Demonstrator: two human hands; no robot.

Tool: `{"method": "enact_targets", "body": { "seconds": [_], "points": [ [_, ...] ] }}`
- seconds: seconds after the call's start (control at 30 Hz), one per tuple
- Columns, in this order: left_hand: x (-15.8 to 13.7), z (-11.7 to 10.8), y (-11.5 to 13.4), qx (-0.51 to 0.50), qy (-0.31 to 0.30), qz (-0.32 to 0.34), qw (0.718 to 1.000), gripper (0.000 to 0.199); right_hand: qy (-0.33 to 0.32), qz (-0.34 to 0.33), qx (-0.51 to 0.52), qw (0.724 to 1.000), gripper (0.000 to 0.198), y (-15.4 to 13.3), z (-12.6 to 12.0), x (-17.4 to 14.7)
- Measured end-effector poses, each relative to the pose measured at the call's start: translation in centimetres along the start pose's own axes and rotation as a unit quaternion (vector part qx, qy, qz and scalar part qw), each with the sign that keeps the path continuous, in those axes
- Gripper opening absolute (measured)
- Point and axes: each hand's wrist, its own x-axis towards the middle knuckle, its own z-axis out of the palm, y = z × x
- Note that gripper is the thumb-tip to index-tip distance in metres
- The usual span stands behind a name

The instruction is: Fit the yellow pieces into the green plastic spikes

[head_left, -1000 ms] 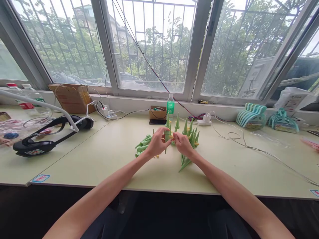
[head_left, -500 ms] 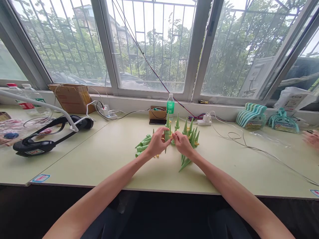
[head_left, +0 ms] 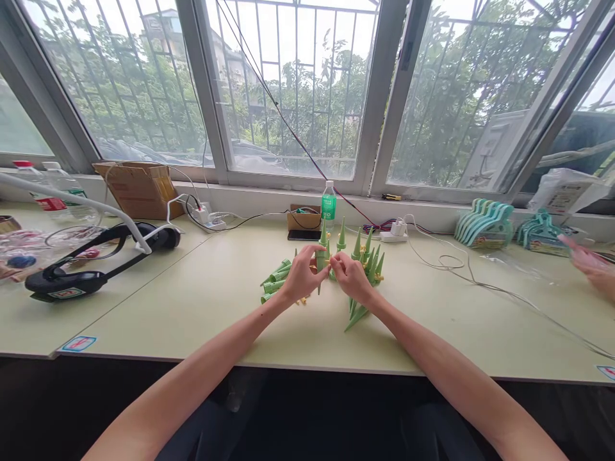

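My left hand (head_left: 303, 272) is closed around a green plastic watering spike (head_left: 321, 259), its point downward. Pressed against that spike's side, my right hand (head_left: 350, 275) pinches a small yellow valve (head_left: 328, 261), mostly covered by the fingertips. Several finished-looking green spikes (head_left: 369, 259) with yellow valves stand behind and beside my right hand, and some lie beneath it with their points (head_left: 356, 315) toward me. Left of my left hand lie several green tubular spikes (head_left: 275, 280). A few loose yellow valves (head_left: 302, 300) rest below my left hand.
A green-labelled bottle (head_left: 329, 203), a black phone (head_left: 303, 235) and a small cardboard box (head_left: 303, 219) are at the back. A black headset (head_left: 96, 266) lies left. Cables (head_left: 466, 275) and teal hangers (head_left: 485, 223) are right. Another person's hand (head_left: 596, 266) is at the right edge.
My hands stay almost in place, with only slight finger movement at the spike and valve. At the right edge the other person's hand has moved inward, holding something pinkish and blurred.
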Motion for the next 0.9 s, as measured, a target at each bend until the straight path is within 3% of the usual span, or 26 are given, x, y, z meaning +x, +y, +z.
{"method": "enact_targets", "body": {
  "seconds": [0.9],
  "points": [
    [0.02, 0.02, -0.03, -0.016, -0.009, 0.003, 1.0, 0.034, 0.01, -0.01, 0.002, 1.0, 0.039, 0.38, 0.12, 0.15]
  ]
}}
